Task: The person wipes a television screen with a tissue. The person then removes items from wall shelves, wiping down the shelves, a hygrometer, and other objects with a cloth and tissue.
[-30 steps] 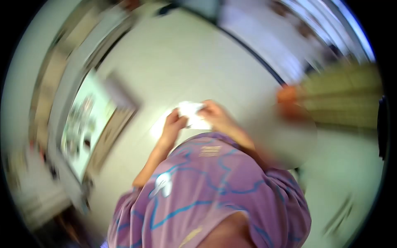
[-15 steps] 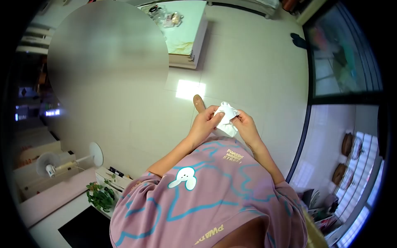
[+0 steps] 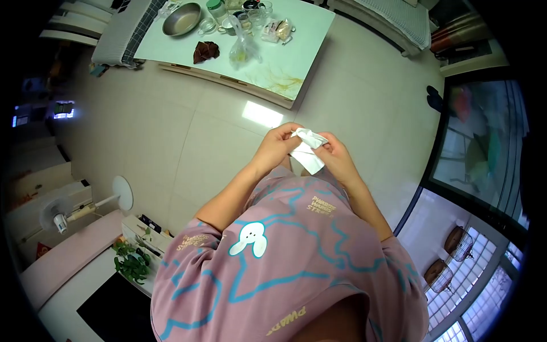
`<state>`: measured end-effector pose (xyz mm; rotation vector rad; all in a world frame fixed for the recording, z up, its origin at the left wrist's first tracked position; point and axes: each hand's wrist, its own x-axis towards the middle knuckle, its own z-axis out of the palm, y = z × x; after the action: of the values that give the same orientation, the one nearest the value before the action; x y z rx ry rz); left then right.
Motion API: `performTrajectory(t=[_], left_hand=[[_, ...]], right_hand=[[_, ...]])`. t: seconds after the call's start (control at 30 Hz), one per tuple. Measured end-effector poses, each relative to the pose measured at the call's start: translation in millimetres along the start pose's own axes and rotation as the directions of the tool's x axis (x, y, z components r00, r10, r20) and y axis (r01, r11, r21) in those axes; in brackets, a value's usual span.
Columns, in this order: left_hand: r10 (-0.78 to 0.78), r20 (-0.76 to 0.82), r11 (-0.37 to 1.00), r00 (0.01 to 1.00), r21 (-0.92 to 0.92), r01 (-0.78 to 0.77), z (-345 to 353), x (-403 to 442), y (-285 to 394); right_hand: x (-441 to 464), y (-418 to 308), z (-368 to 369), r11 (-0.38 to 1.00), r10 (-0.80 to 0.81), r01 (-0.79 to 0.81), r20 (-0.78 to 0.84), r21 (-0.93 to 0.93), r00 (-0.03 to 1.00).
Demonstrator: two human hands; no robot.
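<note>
A pale-topped table (image 3: pixel 310 34) stands on glossy floor tiles (image 3: pixel 364 80) near reflected light (image 3: pixel 262 114).

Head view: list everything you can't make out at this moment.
White tissue, head view: gripped parts hidden by the left hand and right hand; underside turned away.
Clear plastic bag, head view: contents too small to identify.
Black panel, head view: cut off by the bottom edge.
Glass panel, head view: coloured shapes in it too blurred to name.

Head-worn view; forward and down
</note>
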<state>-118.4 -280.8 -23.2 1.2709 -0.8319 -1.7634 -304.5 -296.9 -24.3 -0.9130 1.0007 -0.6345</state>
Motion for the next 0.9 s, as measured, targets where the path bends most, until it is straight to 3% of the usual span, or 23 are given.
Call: performTrajectory(t=[0.1, 0.17, 0.2, 0.27, 0.3, 0.37, 0.43, 0.53, 0.67, 0.73, 0.77, 0.83, 0.9], left_hand=[[-0.038, -0.047, 0.999, 0.998, -0.005, 0.038, -24.6, 25.8, 12.9], [-0.089, -0.165, 0.980, 0.982, 0.164, 0.117, -40.0, 42.4, 11.5], [-0.098, -0.176, 0.981, 0.979, 0.147, 0.125, -45.7, 46.5, 8.9], [-0.101, -0.277, 0.971, 0.955, 0.182, 0.155, -66.5, 63.9, 10.0], [-0.110, -0.310, 0.969, 0.944, 0.177, 0.171, -79.8, 68.5, 1.1], [-0.152, -0.381, 0.964, 0.912, 0.149, 0.222, -102.5, 70.6, -7.4], [-0.201, -0.440, 0.954, 0.875, 0.116, 0.278, -117.2, 69.9, -11.1], [-0.265, -0.517, 0.960, 0.814, -0.060, 0.275, -139.3, 68.4, -15.7], [-0.330, -0.612, 0.931, 0.718, -0.085, 0.355, -194.3, 90.4, -28.7], [-0.336, -0.652, 0.925, 0.680, -0.091, 0.370, -233.2, 113.1, -39.5], [-0.249, -0.690, 0.926, 0.680, 0.036, 0.376, -259.4, 131.0, -47.9], [-0.078, -0.709, 0.860, 0.701, 0.308, 0.407, -315.1, 174.7, -50.4], [0.034, -0.705, 0.732, 0.708, 0.500, 0.463, -365.8, 218.8, -48.9]], right_hand=[[48.5, -4.6, -0.2, 0.998, 0.032, -0.028, 0.074, -0.047, 0.997], [83.4, -19.6, -7.4, 0.967, 0.178, -0.159, 0.082, -0.201, 0.980], [98.3, -20.2, -13.5, 0.962, 0.196, -0.174, 0.090, -0.210, 0.976], [151.6, -15.1, -28.0, 0.982, 0.186, -0.186, 0.011, -0.045, 0.982], [184.8, -3.5, -39.9, 0.982, 0.185, -0.183, 0.034, -0.057, 0.982], [239.0, 28.9, -69.4, 0.920, 0.232, -0.244, -0.076, -0.307, 0.970], [283.0, 34.8, -83.1, 0.849, 0.369, -0.390, -0.128, -0.356, 0.921], [347.6, 45.7, -93.9, 0.787, 0.446, -0.477, -0.173, -0.391, 0.878], [412.5, 19.7, -72.1, 0.793, 0.433, -0.496, -0.246, -0.354, 0.867], [438.1, 22.2, -70.5, 0.663, 0.183, -0.489, -0.510, -0.567, 0.840], [447.8, 40.1, -86.9, 0.652, 0.198, -0.506, -0.518, -0.564, 0.832], [460.7, 83.1, -128.8, 0.557, 0.047, -0.184, -0.190, -0.810, 0.981], [421.3, 55.2, -97.3, 0.731, 0.253, -0.345, -0.236, -0.589, 0.938]])
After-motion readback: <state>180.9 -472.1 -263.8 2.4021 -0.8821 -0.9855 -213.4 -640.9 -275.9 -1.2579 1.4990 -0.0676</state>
